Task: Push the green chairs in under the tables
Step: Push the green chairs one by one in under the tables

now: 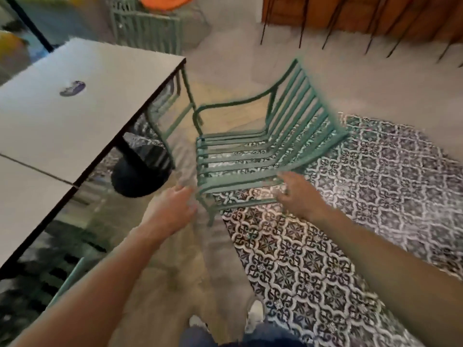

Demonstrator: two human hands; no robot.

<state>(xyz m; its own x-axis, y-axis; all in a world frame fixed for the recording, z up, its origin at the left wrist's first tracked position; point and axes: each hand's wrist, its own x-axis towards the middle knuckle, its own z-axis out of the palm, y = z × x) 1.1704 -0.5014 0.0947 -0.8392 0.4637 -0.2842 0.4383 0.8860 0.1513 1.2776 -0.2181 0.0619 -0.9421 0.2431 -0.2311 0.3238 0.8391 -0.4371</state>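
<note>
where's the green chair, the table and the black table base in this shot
green chair [233,156]: head view, on a seat slat near the middle.
table [75,116]: head view, on the bare pale top.
black table base [137,179]: head view, on the round foot under the table.

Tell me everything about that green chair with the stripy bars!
The green slatted metal armchair looks painted, with long bars running down its back and across its seat, plus curved armrests. It stands on the patterned tile floor, pulled out from the grey-topped table, its seat facing the table. The left hand reaches its near front corner; the right hand is at its near side rail. Blur hides any grip.
</note>
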